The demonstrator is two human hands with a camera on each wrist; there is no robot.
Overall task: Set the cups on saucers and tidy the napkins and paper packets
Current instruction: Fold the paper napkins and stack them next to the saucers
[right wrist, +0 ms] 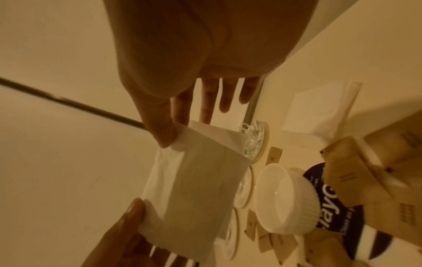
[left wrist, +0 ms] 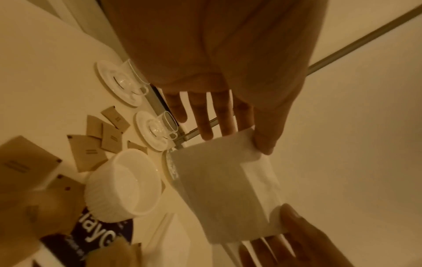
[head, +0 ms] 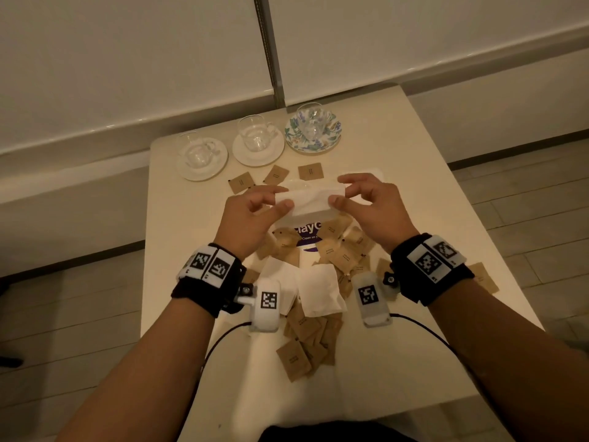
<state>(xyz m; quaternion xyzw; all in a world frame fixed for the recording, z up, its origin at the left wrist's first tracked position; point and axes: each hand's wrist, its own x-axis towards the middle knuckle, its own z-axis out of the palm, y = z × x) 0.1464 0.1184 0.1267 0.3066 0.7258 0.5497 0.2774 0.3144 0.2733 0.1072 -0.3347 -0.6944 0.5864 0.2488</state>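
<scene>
Both hands hold one white napkin above the table's middle. My left hand pinches its left end between thumb and fingers, and my right hand pinches the right end. The wrist views show the same napkin folded over, stretched between the two thumbs. Three glass cups stand on saucers along the far edge: left cup, middle cup, and right cup on a flowered saucer. Brown paper packets lie scattered under my wrists.
A white ribbed bowl sits below the napkin, on a white and purple pack. More white napkins lie near my wrists. Three packets lie in a row before the saucers. The cream table ends close at left.
</scene>
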